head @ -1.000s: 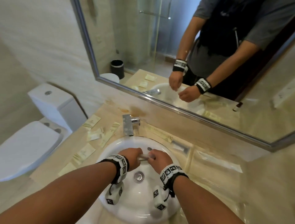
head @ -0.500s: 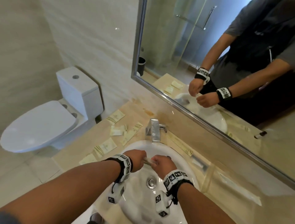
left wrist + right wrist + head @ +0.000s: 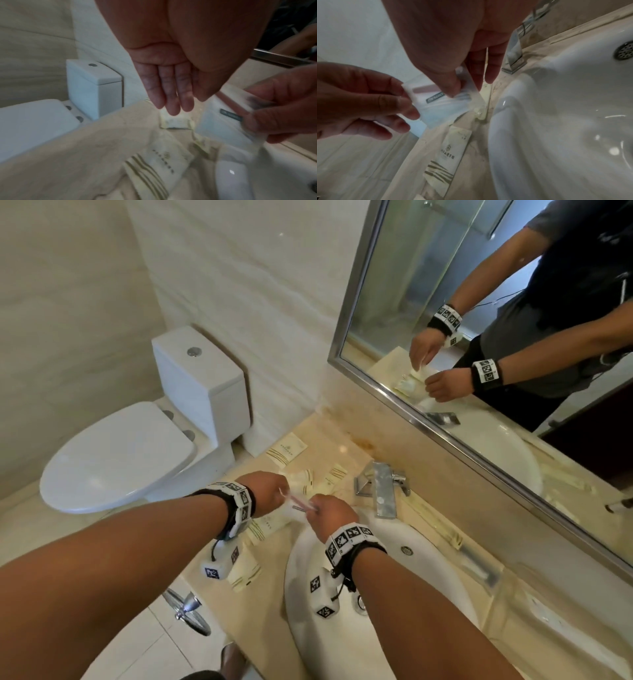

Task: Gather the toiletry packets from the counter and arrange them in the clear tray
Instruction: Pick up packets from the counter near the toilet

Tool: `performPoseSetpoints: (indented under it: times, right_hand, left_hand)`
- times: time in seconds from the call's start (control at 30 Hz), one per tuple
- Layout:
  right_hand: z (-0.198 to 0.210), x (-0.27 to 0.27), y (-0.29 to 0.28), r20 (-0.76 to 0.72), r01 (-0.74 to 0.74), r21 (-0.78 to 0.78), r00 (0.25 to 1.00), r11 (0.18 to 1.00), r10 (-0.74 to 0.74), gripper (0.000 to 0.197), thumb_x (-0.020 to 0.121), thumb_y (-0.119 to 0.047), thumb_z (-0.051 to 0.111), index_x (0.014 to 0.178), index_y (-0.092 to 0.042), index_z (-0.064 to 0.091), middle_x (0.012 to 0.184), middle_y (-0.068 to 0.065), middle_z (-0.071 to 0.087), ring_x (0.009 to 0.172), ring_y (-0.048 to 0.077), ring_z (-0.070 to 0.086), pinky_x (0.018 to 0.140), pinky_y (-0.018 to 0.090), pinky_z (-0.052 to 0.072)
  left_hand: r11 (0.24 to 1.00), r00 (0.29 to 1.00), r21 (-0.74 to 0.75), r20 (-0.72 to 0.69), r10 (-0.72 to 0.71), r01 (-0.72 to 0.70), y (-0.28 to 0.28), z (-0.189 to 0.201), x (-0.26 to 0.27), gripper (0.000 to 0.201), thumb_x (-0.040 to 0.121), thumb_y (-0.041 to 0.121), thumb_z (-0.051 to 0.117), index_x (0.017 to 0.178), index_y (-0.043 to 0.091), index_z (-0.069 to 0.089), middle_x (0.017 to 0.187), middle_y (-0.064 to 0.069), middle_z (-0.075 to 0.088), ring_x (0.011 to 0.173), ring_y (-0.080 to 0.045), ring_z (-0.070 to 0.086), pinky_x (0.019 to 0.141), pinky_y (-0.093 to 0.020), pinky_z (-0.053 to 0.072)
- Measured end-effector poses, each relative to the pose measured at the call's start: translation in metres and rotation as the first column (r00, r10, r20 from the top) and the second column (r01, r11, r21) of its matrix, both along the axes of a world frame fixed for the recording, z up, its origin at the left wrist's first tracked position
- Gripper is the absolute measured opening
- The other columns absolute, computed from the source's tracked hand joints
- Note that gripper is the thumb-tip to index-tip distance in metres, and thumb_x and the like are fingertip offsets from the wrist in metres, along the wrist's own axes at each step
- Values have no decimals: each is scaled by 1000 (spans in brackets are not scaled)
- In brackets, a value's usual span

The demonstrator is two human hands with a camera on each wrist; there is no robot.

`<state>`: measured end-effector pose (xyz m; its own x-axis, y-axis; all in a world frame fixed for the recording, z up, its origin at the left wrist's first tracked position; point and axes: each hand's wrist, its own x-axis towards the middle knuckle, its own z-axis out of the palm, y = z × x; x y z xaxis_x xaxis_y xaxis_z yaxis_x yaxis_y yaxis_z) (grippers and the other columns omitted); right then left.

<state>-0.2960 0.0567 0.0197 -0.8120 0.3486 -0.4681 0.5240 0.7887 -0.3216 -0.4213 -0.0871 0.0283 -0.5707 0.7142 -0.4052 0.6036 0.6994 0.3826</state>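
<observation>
Clear tray (image 3: 479, 568) sits on the counter (image 3: 322, 436) right of the sink (image 3: 428, 570), along the mirror wall; a long packet lies in it, contents otherwise hard to make out. Sink basin holds nothing visible besides the drain (image 3: 360, 604).

Both hands hold one translucent packet (image 3: 440, 102) in the air above the counter's edge, just left of the sink. Left hand (image 3: 270, 491) pinches its left end between thumb and curled fingers; the right wrist view shows this plainly. Right hand (image 3: 330, 513) pinches the other end, thumb on top. Packet has a pinkish stripe and a dark label; exact contents cannot be told.

Cream striped packets (image 3: 287, 448) lie scattered on the counter left of the faucet (image 3: 382, 486), one (image 3: 154, 166) directly under the hands, another (image 3: 245, 575) nearer the front edge.

Versus 0.5 s ago: the hands have shifted left, from over the sink basin to over the counter beside it, and the packet between them is more stretched out. View has swung left too; toilet (image 3: 137, 440) is more central.
</observation>
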Motion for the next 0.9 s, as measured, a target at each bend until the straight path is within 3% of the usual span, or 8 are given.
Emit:
performPoseSetpoints:
  times: [0.13,0.23,0.4,0.57,0.77,0.9]
  right_hand:
    - [-12,-23,-13,62,-37,11,997,999,36,12,92,-22,50,85,-20,60,91,4,61,83,24,62,70,30,48]
    - [-21,-34,-24,89,-123,57,989,991,118,14,94,-22,53,92,-18,66,104,8,63,94,27,65,83,35,56]
    - [-40,-54,-39,139,-272,104,956,957,257,22,94,-17,60,114,-9,62,118,9,58,110,28,60,93,40,54]
    - [-60,-66,-52,184,-443,175,892,879,413,32,94,-32,61,122,-16,62,122,8,49,111,30,58,86,42,54]
    - [-73,-67,-52,141,-514,172,857,841,495,52,90,-24,64,138,-23,44,131,6,51,112,32,56,83,44,53]
    - [-81,-64,-56,139,-528,215,849,821,510,55,90,-24,65,140,-21,42,129,8,50,109,32,57,81,42,51]
  left_hand:
    - [981,986,-100,27,167,-164,-29,-15,-30,30,96,29,48,124,30,60,130,1,60,116,-22,57,93,-30,44]
    - [969,986,-194,41,163,-152,-43,-30,-39,33,97,29,50,129,24,59,135,-1,57,121,-23,55,98,-30,43]
    - [956,989,-277,78,126,-100,-50,-49,-41,44,96,36,54,137,22,52,141,-1,52,128,-22,50,103,-32,42]
    - [953,994,-303,103,27,6,-52,-62,-32,52,93,35,57,142,20,46,138,0,55,125,-21,53,101,-32,45]
    - [937,993,-349,118,14,29,-54,-71,-28,52,91,23,54,143,21,47,142,-2,53,129,-21,51,104,-31,43]
    - [928,989,-365,144,-18,70,-56,-67,-24,53,88,26,58,140,20,51,132,-2,59,121,-23,57,100,-34,48]
